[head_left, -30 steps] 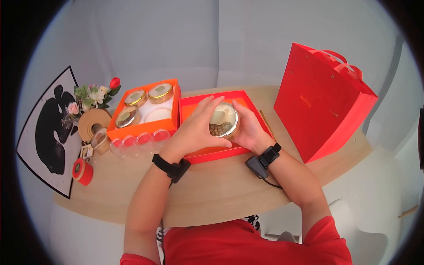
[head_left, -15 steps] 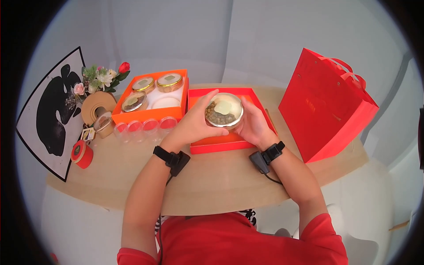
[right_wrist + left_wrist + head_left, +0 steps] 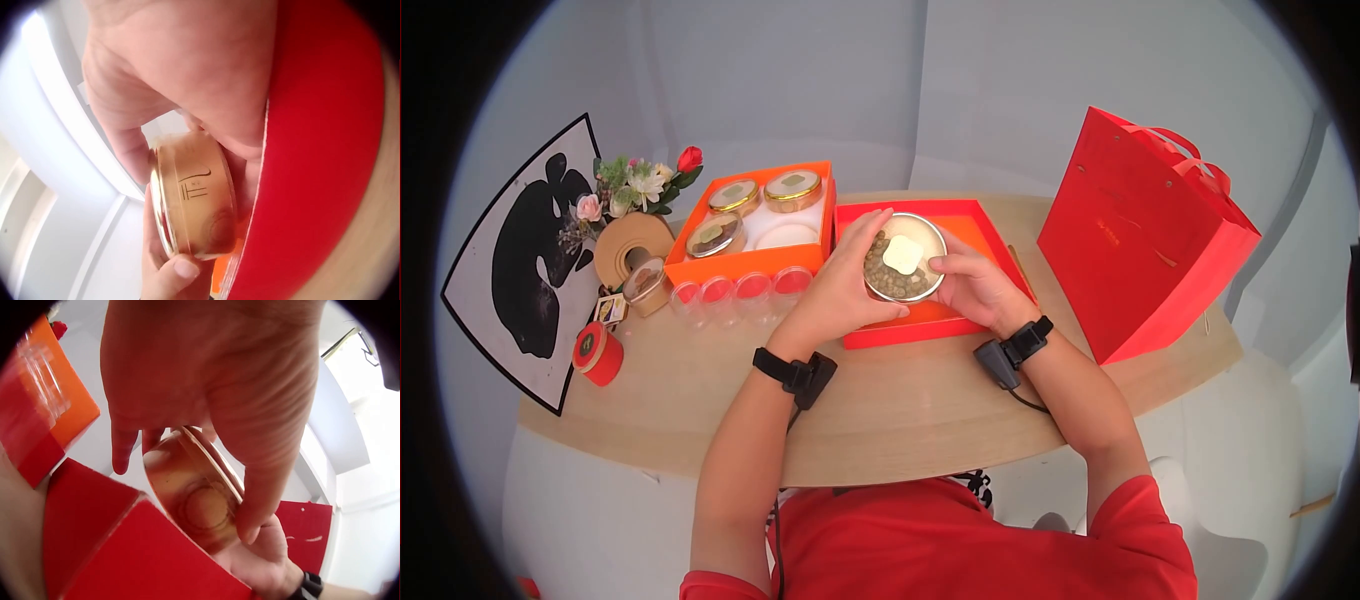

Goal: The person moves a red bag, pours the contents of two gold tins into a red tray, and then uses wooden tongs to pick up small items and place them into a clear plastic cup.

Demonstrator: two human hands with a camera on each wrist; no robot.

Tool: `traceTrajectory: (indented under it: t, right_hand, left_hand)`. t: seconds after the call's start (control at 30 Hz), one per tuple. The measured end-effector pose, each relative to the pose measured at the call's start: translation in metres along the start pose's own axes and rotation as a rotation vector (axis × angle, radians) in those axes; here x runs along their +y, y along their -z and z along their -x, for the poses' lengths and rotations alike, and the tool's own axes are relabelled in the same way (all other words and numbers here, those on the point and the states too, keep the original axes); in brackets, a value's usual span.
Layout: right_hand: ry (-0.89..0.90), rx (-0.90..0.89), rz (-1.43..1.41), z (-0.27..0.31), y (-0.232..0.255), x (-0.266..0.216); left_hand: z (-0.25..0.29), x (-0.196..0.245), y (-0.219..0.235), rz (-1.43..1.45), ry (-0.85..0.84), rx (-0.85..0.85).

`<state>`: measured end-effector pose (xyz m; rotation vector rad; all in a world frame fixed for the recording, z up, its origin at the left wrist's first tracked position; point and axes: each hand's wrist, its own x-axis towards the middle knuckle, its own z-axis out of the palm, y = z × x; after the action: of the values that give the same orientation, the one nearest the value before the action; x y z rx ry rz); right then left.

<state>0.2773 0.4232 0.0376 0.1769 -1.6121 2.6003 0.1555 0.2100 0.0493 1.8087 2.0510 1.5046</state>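
Both hands hold a round gold-rimmed jar over an open red box. Its clear lid bears a pale square label, and small brownish balls show beneath. The left hand spans the jar's left side, fingers at the far edge and thumb at the near edge. From the right, the right hand grips it, one digit lying over the lid's rim. In the left wrist view the golden base of the jar shows. Dark lettering marks the side of the jar in the right wrist view.
Left of the red box stands an orange box with three similar jars and a round white hollow. Several clear cups line its front. Flowers, a red tin and a picture panel stand left; a red bag right.
The jar has tilted so its lid faces the head camera more fully, and the label appears turned. A right-hand digit has come over the lid's edge. The head view has shifted slightly.
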Motion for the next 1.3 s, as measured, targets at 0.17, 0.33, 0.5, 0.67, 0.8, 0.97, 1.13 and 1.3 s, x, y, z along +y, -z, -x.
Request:
traceTrajectory:
  t: [0.17, 0.33, 0.5, 0.67, 0.8, 0.97, 1.13, 1.3]
  right_hand:
    - [-0.002, -0.023, 0.026, -0.001, 0.001, 0.0]
    - [0.013, 0.01, 0.066, 0.0, 0.002, 0.002]
    - [0.026, 0.066, 0.037, 0.001, 0.0, 0.002]
    - [0.049, 0.121, -0.072, -0.002, 0.003, 0.003]
    - [-0.006, 0.207, -0.07, -0.006, 0.011, 0.008]
    - [-0.138, 0.32, 0.049, -0.005, 0.003, 0.006]
    - [-0.165, 0.284, 0.166, -0.006, -0.003, 0.007]
    - [-0.208, 0.185, 0.195, -0.014, 0.01, 0.014]
  left_hand:
    - [0.005, 0.006, 0.0, -0.031, 0.022, 0.009]
    - [0.01, 0.006, -0.002, -0.003, 0.077, 0.008]
    - [0.009, -0.006, -0.005, 0.151, 0.165, 0.01]
    - [0.003, -0.003, 0.012, 0.697, 0.568, 0.033]
    - [0.004, -0.022, 0.012, 0.998, 0.606, -0.029]
    - [0.006, -0.017, 0.001, 0.965, 0.585, 0.042]
    - [0.003, -0.013, -0.003, 0.918, 0.583, 0.0]
    - [0.005, 0.007, -0.006, 1.003, 0.624, -0.052]
